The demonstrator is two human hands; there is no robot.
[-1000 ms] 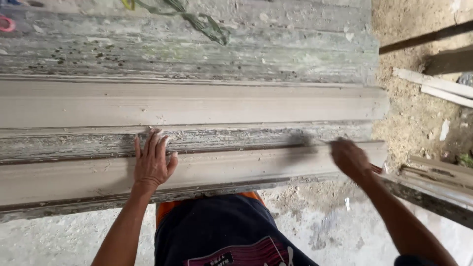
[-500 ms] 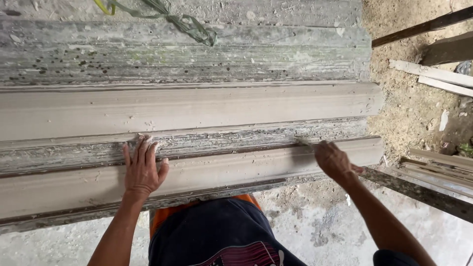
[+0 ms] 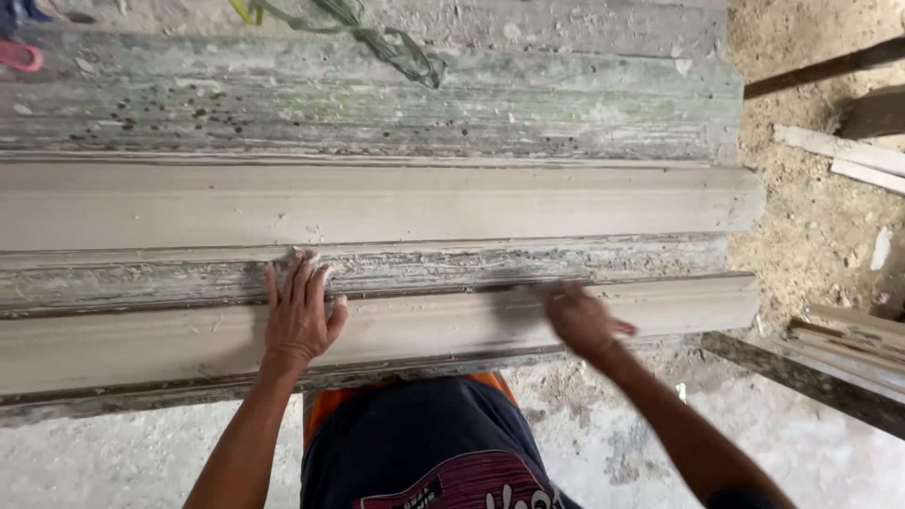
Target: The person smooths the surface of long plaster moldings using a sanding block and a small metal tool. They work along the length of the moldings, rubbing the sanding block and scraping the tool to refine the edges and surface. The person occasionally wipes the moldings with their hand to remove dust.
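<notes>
Now right hand (image 3: 580, 320), blurred, has slid leftward along the near long grey moulded cement strip (image 3: 452, 320) toward the body; grip unclear, cannot tell. Left hand (image 3: 300, 316) stays flat, fingers spread, pressing the same strip; smoothing pass continues.

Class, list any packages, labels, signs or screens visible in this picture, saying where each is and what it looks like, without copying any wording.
No packages, labels, signs or screens in view.
Only print: pale lettering on the dark red hem of the shirt, bottom centre, below the left hand and the blurred right hand, which rest on the grey moulding.
</notes>
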